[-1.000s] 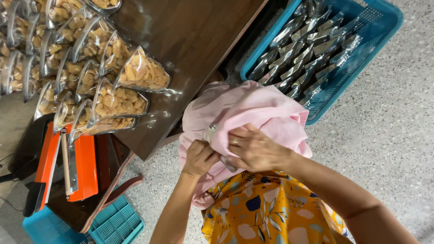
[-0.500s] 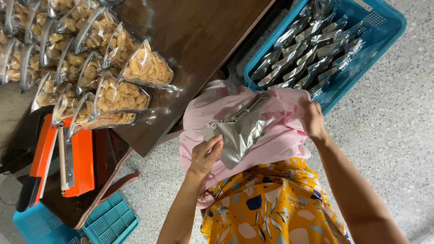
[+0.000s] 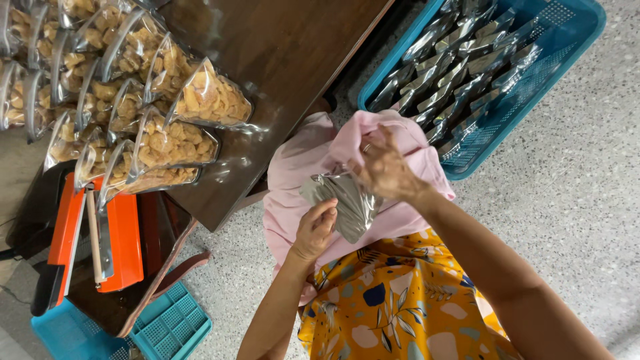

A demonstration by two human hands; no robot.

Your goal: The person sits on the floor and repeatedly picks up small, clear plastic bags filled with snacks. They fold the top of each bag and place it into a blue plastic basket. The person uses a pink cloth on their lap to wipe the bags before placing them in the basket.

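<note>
Pouch (image 3: 343,200): silver foil with a clear face, empty-looking and creased. Held between both hands above the lap, over pink cloth (image 3: 300,167). Long axis runs on a slant, from its upper-left end beside the left hand toward its lower-right end under the right wrist.

Left hand (image 3: 315,230): below and left of the pouch, fingers curled shut against its lower-left edge, pinching it.

Right hand (image 3: 385,172): above and right of the pouch, fingers spread and partly bent over its top edge, tips on the foil; how firmly it grips cannot be told. Both hands touch the pouch; neither is clearly nearer.

Blue basket (image 3: 573,47): beyond the right hand, up and to the right, on the speckled floor, holding rows of like silver pouches (image 3: 460,60). Its near rim lies just past the pink cloth.

Table (image 3: 293,60): dark wood, beyond the left hand, up and to the left; its edge runs diagonally close to the cloth.

Filled bags (image 3: 180,127): clear, with pale yellow snack pieces, lying in overlapping rows on the table, well left of the hands.

Orange sealer (image 3: 120,240): far left of the left hand, low, on a dark shelf.

Open room: floor to the right of the right arm; bare table surface between the filled bags and the table edge.
</note>
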